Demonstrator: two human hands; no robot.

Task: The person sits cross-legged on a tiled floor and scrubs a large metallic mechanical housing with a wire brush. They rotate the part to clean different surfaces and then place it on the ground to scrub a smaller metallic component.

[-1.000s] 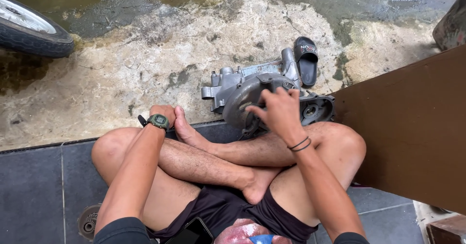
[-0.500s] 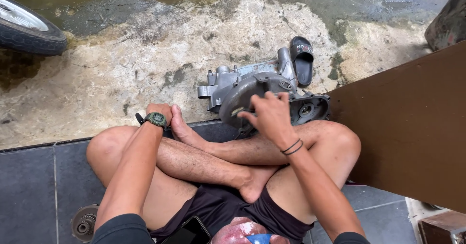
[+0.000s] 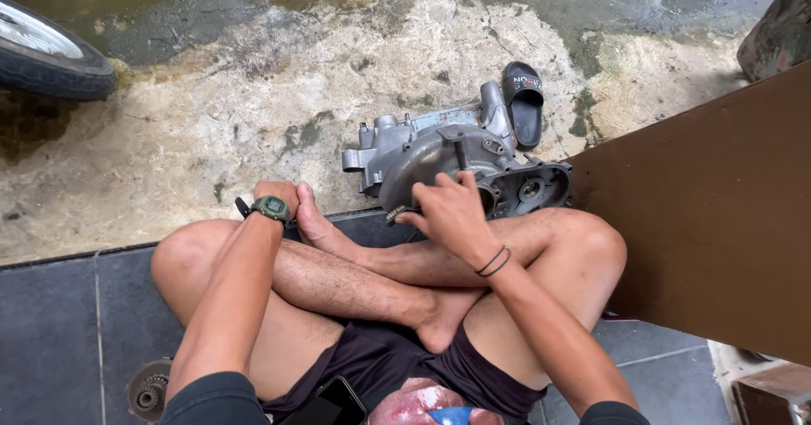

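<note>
A grey metal engine casing (image 3: 439, 150) lies on the rough concrete just beyond my crossed legs, its round cover facing up. My right hand (image 3: 452, 214), with dark bands at the wrist, curls its fingers over the near edge of that cover. A small dark part shows under the fingertips; I cannot tell what it is. My left hand (image 3: 277, 193), wearing a green watch, is closed in a fist and rests against my bare foot by my left knee, apart from the casing.
A black slide sandal (image 3: 524, 104) lies just behind the casing. A brown board (image 3: 718, 222) stands close on the right. A tyre (image 3: 51, 57) is at the far left. A round floor drain (image 3: 150, 391) sits in the dark tiles by my left thigh. A phone (image 3: 334, 401) lies in my lap.
My right hand has slid from the top of the round cover down to its near edge, uncovering the cover. My left hand has stayed by my foot.
</note>
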